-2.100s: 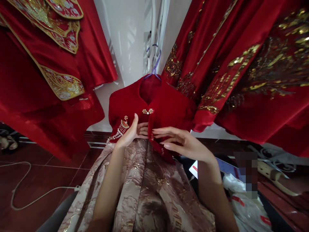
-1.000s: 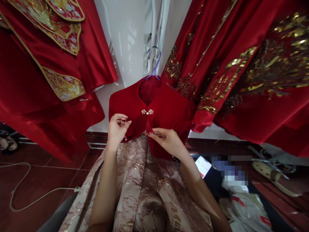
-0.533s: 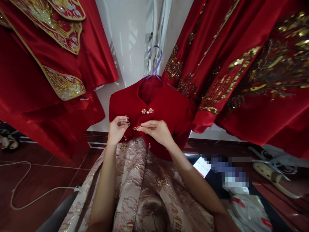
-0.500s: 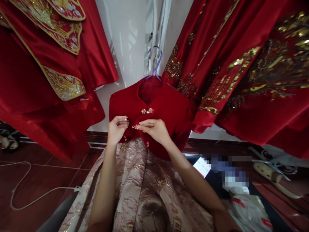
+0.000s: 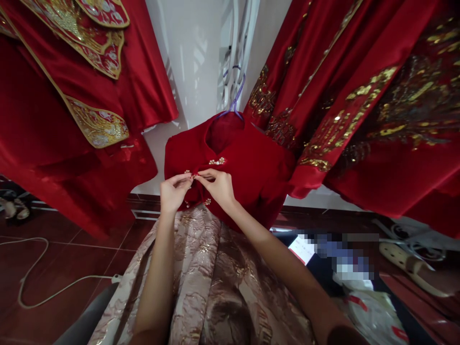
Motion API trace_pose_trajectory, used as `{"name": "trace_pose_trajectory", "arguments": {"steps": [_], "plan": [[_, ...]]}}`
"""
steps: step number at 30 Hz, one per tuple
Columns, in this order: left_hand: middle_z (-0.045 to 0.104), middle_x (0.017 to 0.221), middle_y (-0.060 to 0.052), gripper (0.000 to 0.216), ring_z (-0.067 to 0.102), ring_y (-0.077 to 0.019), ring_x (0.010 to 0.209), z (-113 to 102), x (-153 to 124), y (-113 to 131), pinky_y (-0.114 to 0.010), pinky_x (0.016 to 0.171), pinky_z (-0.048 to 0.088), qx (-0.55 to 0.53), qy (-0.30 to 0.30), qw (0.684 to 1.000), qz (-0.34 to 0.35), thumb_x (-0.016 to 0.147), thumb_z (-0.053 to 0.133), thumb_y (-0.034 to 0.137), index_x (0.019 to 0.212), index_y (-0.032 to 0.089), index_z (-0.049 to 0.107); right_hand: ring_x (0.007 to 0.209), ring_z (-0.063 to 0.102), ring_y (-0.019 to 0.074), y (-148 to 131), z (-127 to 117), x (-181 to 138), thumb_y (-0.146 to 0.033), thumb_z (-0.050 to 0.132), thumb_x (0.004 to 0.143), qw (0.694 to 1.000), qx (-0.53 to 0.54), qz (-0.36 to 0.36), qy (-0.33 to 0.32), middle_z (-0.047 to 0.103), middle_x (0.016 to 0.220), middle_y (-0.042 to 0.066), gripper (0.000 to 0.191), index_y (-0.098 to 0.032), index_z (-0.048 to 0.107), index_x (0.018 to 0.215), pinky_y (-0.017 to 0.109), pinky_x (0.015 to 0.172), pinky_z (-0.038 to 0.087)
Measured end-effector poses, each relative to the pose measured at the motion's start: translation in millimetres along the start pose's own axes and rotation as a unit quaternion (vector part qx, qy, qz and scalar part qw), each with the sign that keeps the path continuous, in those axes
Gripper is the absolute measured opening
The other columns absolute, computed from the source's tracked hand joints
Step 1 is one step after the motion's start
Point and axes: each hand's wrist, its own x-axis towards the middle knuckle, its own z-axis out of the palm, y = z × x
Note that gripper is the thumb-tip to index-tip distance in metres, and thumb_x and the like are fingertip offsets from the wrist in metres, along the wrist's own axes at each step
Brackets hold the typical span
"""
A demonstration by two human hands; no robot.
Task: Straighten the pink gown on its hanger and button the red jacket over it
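A short red velvet jacket (image 5: pixel 251 163) hangs on a purple hanger (image 5: pixel 235 96) over a pale gold brocade skirt (image 5: pixel 212 278). A pearl clasp (image 5: pixel 217 161) sits near its collar. My left hand (image 5: pixel 173 191) pinches a small pearl fastening on the jacket's left front panel. My right hand (image 5: pixel 215 187) pinches the edge of the right panel, and the fingertips of both hands meet just below the pearl clasp. What is between the fingers is too small to name beyond the fastening.
Red gowns with gold embroidery hang at the left (image 5: pixel 72 120) and at the right (image 5: pixel 359 105). A white cable (image 5: pixel 39 292) lies on the dark red floor. White bags (image 5: pixel 362 311) and a white power strip (image 5: pixel 406 263) lie at the lower right.
My right hand has moved left across the jacket front, pulling the panel edge towards my left hand. The fingertips of both hands now meet. The red tassel brooch is covered by my left hand.
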Motion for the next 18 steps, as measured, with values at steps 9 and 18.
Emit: {"name": "trace_pose_trajectory", "arguments": {"steps": [9, 18], "plan": [[0.073, 0.083, -0.007, 0.025, 0.068, -0.0173, 0.072, -4, 1, -6, -0.033, 0.076, 0.057, 0.043, -0.002, 0.999, 0.022, 0.067, 0.072, 0.03, 0.085, 0.013, 0.072, 0.079, 0.069, 0.0148, -6, 2, -5, -0.032, 0.061, 0.082, 0.995, -0.095, -0.008, 0.007, 0.073, 0.087, -0.002, 0.015, -0.024, 0.068, 0.093, 0.029, 0.08, 0.054], [0.066, 0.081, -0.004, 0.025, 0.064, -0.0137, 0.074, -1, 0, -17, -0.031, 0.075, 0.054, 0.032, -0.034, 0.999, 0.016, 0.066, 0.067, 0.022, 0.089, 0.016, 0.058, 0.081, 0.068, 0.0134, -4, -6, -10, -0.03, 0.058, 0.083, 0.999, -0.031, -0.011, -0.04, 0.072, 0.095, 0.001, 0.02, -0.021, 0.065, 0.099, 0.026, 0.074, 0.055]]}}
